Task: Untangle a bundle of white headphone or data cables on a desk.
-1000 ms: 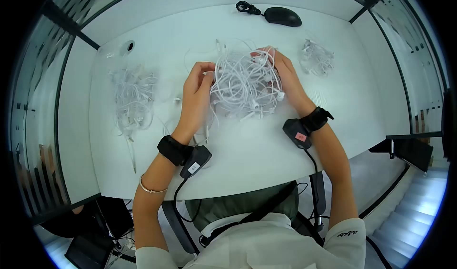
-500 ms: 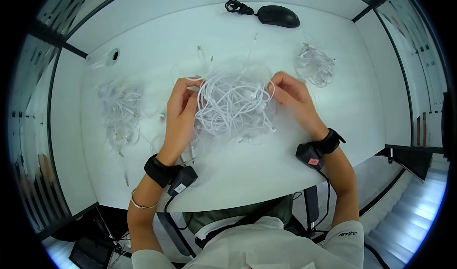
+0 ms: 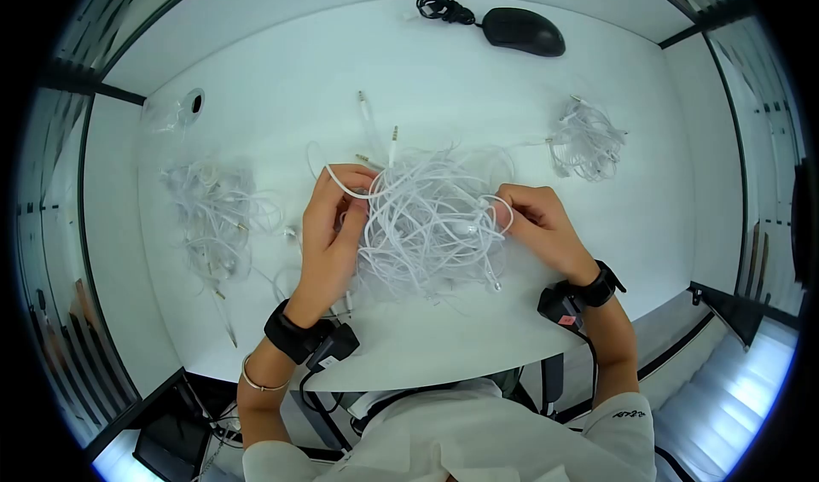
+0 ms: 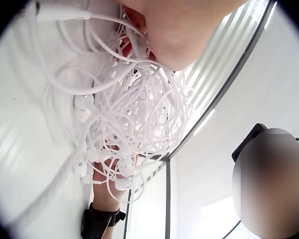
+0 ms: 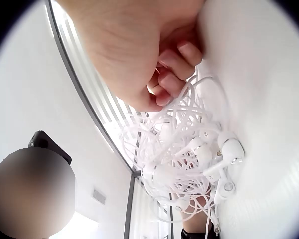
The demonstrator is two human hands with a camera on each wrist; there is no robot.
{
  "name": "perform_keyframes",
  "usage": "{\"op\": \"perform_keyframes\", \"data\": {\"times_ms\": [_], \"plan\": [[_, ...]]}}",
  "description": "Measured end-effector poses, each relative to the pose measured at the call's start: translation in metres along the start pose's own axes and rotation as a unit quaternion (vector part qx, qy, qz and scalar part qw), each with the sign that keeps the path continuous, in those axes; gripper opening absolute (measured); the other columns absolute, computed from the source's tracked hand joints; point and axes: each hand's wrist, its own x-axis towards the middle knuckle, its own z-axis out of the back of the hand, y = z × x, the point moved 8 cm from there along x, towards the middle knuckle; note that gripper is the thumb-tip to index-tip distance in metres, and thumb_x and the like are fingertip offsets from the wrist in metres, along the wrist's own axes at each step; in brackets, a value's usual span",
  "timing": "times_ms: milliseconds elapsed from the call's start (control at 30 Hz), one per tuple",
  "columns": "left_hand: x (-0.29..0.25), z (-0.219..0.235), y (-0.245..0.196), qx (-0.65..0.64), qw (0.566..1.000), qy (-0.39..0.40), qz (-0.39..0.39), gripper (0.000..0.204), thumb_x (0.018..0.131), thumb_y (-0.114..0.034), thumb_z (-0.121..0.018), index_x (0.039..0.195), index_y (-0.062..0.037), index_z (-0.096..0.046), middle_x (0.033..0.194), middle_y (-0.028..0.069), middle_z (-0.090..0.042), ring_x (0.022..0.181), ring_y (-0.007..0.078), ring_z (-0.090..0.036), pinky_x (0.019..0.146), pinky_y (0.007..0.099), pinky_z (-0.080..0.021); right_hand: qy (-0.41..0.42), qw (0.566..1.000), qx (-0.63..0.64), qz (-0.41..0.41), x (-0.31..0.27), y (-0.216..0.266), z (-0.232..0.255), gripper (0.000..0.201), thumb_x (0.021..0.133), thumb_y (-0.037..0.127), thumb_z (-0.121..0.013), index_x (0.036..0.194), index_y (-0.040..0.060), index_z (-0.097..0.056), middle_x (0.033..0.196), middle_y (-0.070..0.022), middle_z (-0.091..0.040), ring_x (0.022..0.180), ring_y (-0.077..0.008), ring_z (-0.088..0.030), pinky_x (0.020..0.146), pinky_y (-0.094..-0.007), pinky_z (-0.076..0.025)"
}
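A big tangle of white earphone cables (image 3: 426, 217) lies between the two hands on the white table. The left hand (image 3: 328, 239) grips its left side, thumb and fingers closing on strands, with a loop of cable over the fingers. At the right edge the right hand (image 3: 546, 230) pinches a cable loop between thumb and curled fingers. In the right wrist view, the curled fingers (image 5: 174, 69) hold strands above white earbuds (image 5: 231, 149). Several earbuds (image 4: 83, 104) hang at the tangle's lower side in the left wrist view. Metal plugs (image 3: 394, 134) stick out at its far side.
A second cable heap (image 3: 213, 217) lies at the left, and a smaller bundle (image 3: 589, 141) at the right. A black mouse (image 3: 524, 31) with its coiled cord is at the back. The table has a cable hole (image 3: 197, 103) at back left and low side panels (image 3: 115, 226).
The right hand has moved from the tangle's far right side down to its near right side, and now pinches a loop there. The left hand keeps its grip; the tangle lies lower in view.
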Motion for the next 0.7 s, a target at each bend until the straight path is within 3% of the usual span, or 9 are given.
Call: {"op": "perform_keyframes", "data": {"times_ms": [167,333,433,467,600,700], "plan": [[0.001,0.001,0.0,-0.002,1.0,0.005,-0.008,0.024,0.082,0.01,-0.04,0.098,0.0,-0.055,0.104,0.0061,-0.053,0.086,0.0105,-0.05,0.074,0.0211,-0.039,0.021,1.0,0.01,-0.013,-0.001,0.0,0.0,0.027,0.092,0.012,-0.053,0.07,0.0013,-0.041,0.064,0.0033,-0.037,0.059,-0.0054,-0.028,0.051,-0.0232,-0.025],[0.002,0.001,-0.001,0.002,1.0,0.003,-0.018,0.028,0.078,0.012,-0.039,0.097,0.0001,-0.056,0.105,0.0068,-0.053,0.084,0.011,-0.049,0.072,0.0215,-0.039,0.026,0.999,0.041,-0.006,-0.002,-0.001,0.006,0.027,0.093,0.016,-0.052,0.07,0.0026,-0.045,0.066,0.0019,-0.045,0.062,-0.0062,-0.038,0.055,-0.0219,-0.031],[0.002,0.002,0.0,-0.001,1.0,0.001,-0.012,0.028,0.078,0.012,-0.039,0.097,-0.0001,-0.056,0.106,0.0072,-0.053,0.084,0.0113,-0.049,0.072,0.0209,-0.038,0.026,0.999,0.034,-0.003,0.001,0.006,0.006,0.023,0.093,0.015,-0.052,0.074,0.0024,-0.048,0.07,0.0012,-0.047,0.062,-0.0068,-0.038,0.056,-0.0225,-0.032],[0.002,0.002,0.001,0.0,1.0,0.001,-0.007,0.028,0.078,0.012,-0.039,0.097,-0.0001,-0.056,0.106,0.0073,-0.053,0.084,0.0113,-0.05,0.072,0.0209,-0.039,0.023,0.999,0.045,0.014,0.001,0.003,0.006,0.016,0.095,0.015,-0.049,0.084,0.0031,-0.051,0.073,0.0003,-0.048,0.061,-0.0068,-0.039,0.055,-0.0219,-0.033],[0.003,0.002,0.002,-0.021,1.0,-0.006,-0.014,0.023,0.081,0.011,-0.041,0.096,-0.0002,-0.054,0.107,0.0073,-0.052,0.084,0.0104,-0.05,0.074,0.0214,-0.039,-0.035,0.993,0.111,-0.01,0.002,0.003,0.009,0.018,0.097,0.022,-0.045,0.098,0.0045,-0.051,0.072,-0.0002,-0.048,0.06,-0.0057,-0.041,0.053,-0.0206,-0.034],[0.002,0.006,0.004,-0.059,0.998,-0.029,0.012,0.018,0.085,0.008,-0.044,0.098,-0.0015,-0.051,0.109,0.0068,-0.05,0.083,0.0099,-0.051,0.072,0.0211,-0.04,-0.028,0.994,0.107,-0.01,0.002,0.002,0.011,0.019,0.097,0.023,-0.045,0.096,0.0049,-0.052,0.069,0.0008,-0.048,0.059,-0.0055,-0.041,0.053,-0.0208,-0.034]]}}
